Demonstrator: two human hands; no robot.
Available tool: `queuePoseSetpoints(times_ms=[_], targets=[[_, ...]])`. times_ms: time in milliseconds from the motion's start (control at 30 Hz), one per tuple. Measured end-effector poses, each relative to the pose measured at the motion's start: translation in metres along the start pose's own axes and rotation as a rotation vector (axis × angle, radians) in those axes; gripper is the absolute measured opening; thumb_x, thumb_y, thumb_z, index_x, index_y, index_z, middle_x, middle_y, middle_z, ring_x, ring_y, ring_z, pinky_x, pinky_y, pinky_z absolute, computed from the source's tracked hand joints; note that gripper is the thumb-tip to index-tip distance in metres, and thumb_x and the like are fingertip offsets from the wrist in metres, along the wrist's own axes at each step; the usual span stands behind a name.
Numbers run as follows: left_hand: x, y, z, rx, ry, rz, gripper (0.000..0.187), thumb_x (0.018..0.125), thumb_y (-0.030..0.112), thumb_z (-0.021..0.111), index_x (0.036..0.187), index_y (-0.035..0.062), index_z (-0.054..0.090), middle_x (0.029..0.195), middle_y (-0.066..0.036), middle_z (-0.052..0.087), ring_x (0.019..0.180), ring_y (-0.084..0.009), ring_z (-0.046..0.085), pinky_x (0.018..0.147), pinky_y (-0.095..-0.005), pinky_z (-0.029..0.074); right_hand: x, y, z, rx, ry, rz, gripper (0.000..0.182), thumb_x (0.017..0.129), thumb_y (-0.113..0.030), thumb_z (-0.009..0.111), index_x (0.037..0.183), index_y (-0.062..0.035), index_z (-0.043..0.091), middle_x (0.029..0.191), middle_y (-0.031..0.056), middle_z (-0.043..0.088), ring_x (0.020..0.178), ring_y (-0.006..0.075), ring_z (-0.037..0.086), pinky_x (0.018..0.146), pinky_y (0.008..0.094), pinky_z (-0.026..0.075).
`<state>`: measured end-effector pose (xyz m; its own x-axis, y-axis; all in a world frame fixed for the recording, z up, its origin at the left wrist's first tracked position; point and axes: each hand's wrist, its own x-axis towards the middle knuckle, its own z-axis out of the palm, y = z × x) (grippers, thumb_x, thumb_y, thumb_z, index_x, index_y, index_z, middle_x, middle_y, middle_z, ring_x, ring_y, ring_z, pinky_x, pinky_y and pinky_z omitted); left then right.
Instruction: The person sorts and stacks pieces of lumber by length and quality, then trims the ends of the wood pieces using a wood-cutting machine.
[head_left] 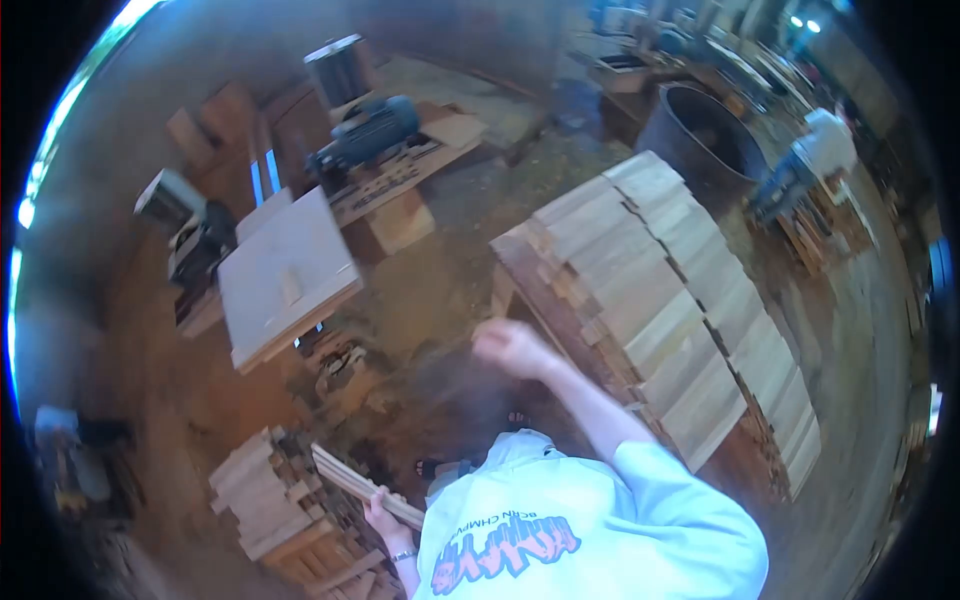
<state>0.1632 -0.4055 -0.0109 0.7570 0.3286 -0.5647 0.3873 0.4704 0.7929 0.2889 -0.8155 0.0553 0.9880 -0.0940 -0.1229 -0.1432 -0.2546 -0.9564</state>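
Observation:
Several thin wooden strips (345, 478) are bundled in my left hand (378, 515), whose fingers wrap around them low against my body. A watch or bracelet circles that wrist. My right hand (510, 347) is raised in front of me beside the near edge of a large stack of wooden boards (650, 290), apart from it. Its fingers look curled in, slightly blurred, and nothing shows in them. Below and left of the held strips sits a smaller pile of cut wood pieces (265, 505).
To the left stands a machine with a pale flat table (285, 270), a small wood piece lying on it. A blue-grey motor (375, 130) is mounted behind. A large round metal drum (700, 135) stands beyond the board stack. Another person (815, 150) is at the far right.

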Motion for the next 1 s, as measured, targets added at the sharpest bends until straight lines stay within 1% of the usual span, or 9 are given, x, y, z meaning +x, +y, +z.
queuePoseSetpoints(times_ms=[67,133,333,400,667,700,833,933,1000], targets=[[0.006,0.009,-0.008,-0.111,0.011,0.033,0.05,0.084,0.012,0.065,0.131,0.0075,0.052,0.088,-0.007,0.059,0.06,-0.0193,0.057,0.054,-0.0352,0.051,-0.026,-0.015,0.072,-0.216,-0.519,0.038,0.041,0.091,-0.034,0.066,0.12,-0.0052,0.066,0.115,0.016,0.071,0.106,0.0303,0.068,0.094,0.0406,0.052],[0.012,0.021,-0.018,-0.155,0.056,0.061,0.048,0.083,0.009,0.067,0.129,0.0063,0.054,0.088,-0.008,0.059,0.061,-0.019,0.058,0.056,-0.0355,0.053,-0.032,0.004,0.138,-0.422,-0.816,0.02,0.045,0.093,-0.031,0.067,0.131,-0.0071,0.062,0.124,0.0145,0.068,0.114,0.0241,0.065,0.099,0.0382,0.05],[0.032,0.078,-0.065,-0.382,0.275,0.14,0.022,0.086,0.009,0.069,0.105,-0.0002,0.062,0.082,-0.009,0.068,0.069,-0.0184,0.067,0.063,-0.0311,0.054,-0.029,-0.029,0.29,-0.186,-1.14,0.13,0.05,0.094,-0.025,0.07,0.135,-0.0006,0.056,0.122,0.0128,0.068,0.112,0.0218,0.064,0.099,0.0368,0.05],[0.055,0.065,-0.084,-0.427,0.18,0.288,0.04,0.091,0.01,0.062,0.129,-0.0011,0.054,0.105,-0.015,0.068,0.085,-0.0231,0.07,0.08,-0.0372,0.06,-0.016,-0.038,0.334,-0.12,-1.31,0.119,0.061,0.093,-0.02,0.07,0.145,-0.0014,0.044,0.117,0.0125,0.067,0.109,0.0219,0.064,0.095,0.0367,0.052],[0.101,0.1,-0.114,-0.668,0.337,0.506,0.043,0.087,0.001,0.066,0.128,-0.0019,0.053,0.113,-0.014,0.069,0.095,-0.0199,0.07,0.085,-0.0339,0.057,-0.031,-0.102,0.465,-0.357,-1.287,-0.242,0.067,0.08,-0.008,0.069,0.139,0.0003,0.04,0.11,0.0151,0.064,0.091,0.0182,0.067,0.078,0.0315,0.055],[0.11,0.103,-0.121,-0.681,0.375,0.513,0.044,0.086,0.002,0.068,0.127,-0.0019,0.054,0.112,-0.013,0.069,0.094,-0.0193,0.07,0.084,-0.0337,0.057,-0.026,-0.099,0.481,-0.413,-1.285,-0.366,0.072,0.081,-0.018,0.074,0.141,0.0028,0.041,0.11,0.017,0.062,0.101,0.0293,0.066,0.085,0.0387,0.054],[0.139,0.126,-0.173,-0.545,0.668,0.414,0.044,0.085,0.005,0.071,0.125,-0.0016,0.055,0.108,-0.011,0.069,0.084,-0.0159,0.067,0.078,-0.0308,0.056,0.028,-0.098,0.549,-0.315,-1.585,-0.413,0.05,0.09,-0.022,0.069,0.133,-0.0015,0.055,0.117,0.018,0.064,0.107,0.0315,0.064,0.093,0.0408,0.049],[0.145,0.132,-0.215,-0.383,0.854,0.208,0.041,0.087,0.013,0.071,0.122,-0.0018,0.058,0.107,-0.011,0.07,0.091,-0.0145,0.066,0.081,-0.0298,0.053,0.109,-0.054,0.545,-0.769,-1.363,-0.531,0.027,0.095,-0.017,0.062,0.116,0.0001,0.067,0.113,0.018,0.067,0.109,0.0306,0.064,0.096,0.036,0.049],[0.133,0.148,-0.229,-0.348,0.976,0.13,0.04,0.088,0.015,0.069,0.122,-0.0018,0.057,0.104,-0.01,0.071,0.096,-0.0146,0.066,0.085,-0.03,0.053,0.171,-0.019,0.52,-1.198,-1.412,0.208,0.031,0.09,-0.025,0.059,0.108,-0.0016,0.067,0.113,0.0233,0.065,0.107,0.0298,0.065,0.087,0.046,0.051]])
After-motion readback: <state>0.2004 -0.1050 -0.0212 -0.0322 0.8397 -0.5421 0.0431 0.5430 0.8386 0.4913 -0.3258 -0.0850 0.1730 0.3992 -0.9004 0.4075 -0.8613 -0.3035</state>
